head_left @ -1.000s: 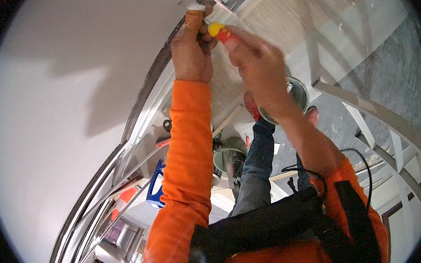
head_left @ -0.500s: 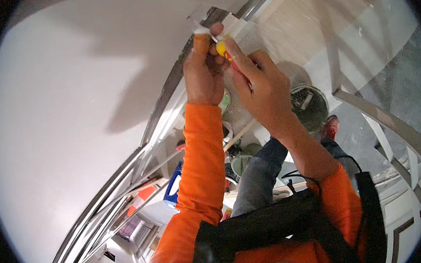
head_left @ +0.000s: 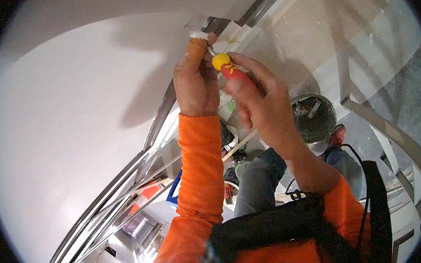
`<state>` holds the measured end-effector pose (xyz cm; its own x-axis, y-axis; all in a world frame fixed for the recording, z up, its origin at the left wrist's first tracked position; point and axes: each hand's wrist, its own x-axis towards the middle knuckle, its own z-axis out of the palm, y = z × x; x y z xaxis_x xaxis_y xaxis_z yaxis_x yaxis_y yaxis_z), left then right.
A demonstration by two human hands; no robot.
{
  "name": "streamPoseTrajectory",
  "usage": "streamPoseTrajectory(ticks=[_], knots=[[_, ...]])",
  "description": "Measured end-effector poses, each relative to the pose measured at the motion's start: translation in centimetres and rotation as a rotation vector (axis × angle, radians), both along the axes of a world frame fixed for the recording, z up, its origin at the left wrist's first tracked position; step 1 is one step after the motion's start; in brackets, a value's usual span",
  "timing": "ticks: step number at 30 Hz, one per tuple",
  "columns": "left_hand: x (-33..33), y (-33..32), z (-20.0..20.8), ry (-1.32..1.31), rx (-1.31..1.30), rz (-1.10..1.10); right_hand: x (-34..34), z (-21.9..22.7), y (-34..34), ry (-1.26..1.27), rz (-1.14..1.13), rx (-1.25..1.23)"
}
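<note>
In front of the white wall (head_left: 66, 92), my left hand (head_left: 195, 93) is closed around the brown handle (head_left: 195, 49) of what looks like a putty knife. White paste (head_left: 198, 35) sits at the base of its pale, wide blade (head_left: 199, 24). My right hand (head_left: 267, 100) is wrapped around a tool with a red and yellow handle (head_left: 226, 66). A thin metal shank shows beyond its yellow end, close by my left fingers. Its tip is hidden behind those fingers.
Below on the floor stands a dark round bucket (head_left: 313, 117) with a pale piece inside. Long metal strips (head_left: 106, 212) run along the wall at lower left. A curved metal strip (head_left: 390, 124) is at right. A blue frame (head_left: 174, 188) lies beside my left arm.
Both hands sit slightly lower in the picture, the left one also further left. My right hand has turned and more of the red handle shows. Both tools are still held.
</note>
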<state>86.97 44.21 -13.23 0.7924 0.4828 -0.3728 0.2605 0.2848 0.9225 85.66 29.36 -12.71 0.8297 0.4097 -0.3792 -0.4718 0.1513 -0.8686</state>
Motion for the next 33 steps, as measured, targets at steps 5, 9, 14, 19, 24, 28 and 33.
streamPoseTrajectory(ticks=[5, 9, 14, 19, 24, 28, 33], knots=[[0.5, -1.3, 0.2, 0.012, -0.152, 0.113, -0.3, -0.9, 0.2, -0.617, -0.052, -0.498], [0.9, -1.9, 0.4, 0.005, -0.2, 0.116, 2.1, 0.5, -1.3, -0.078, -0.043, -0.042], [1.7, -0.8, 0.9, 0.027, -0.104, 0.098, 2.6, 1.1, -2.2, 0.497, 0.065, 0.452], [1.0, -1.0, 0.7, 0.048, -0.002, 0.151, 0.2, -0.8, -0.6, -0.431, -0.048, -0.333], [0.6, -2.4, 0.6, 0.028, -0.213, 0.112, 0.0, -1.4, -0.2, -0.45, -0.04, -0.318], [0.9, -2.1, 0.5, -0.008, -0.205, 0.056, 0.3, -1.3, 0.5, -0.162, -0.129, 0.018], [0.5, -0.1, 1.2, 0.078, 0.11, -0.012, 0.8, -0.1, 0.1, 0.006, -0.08, 0.079]])
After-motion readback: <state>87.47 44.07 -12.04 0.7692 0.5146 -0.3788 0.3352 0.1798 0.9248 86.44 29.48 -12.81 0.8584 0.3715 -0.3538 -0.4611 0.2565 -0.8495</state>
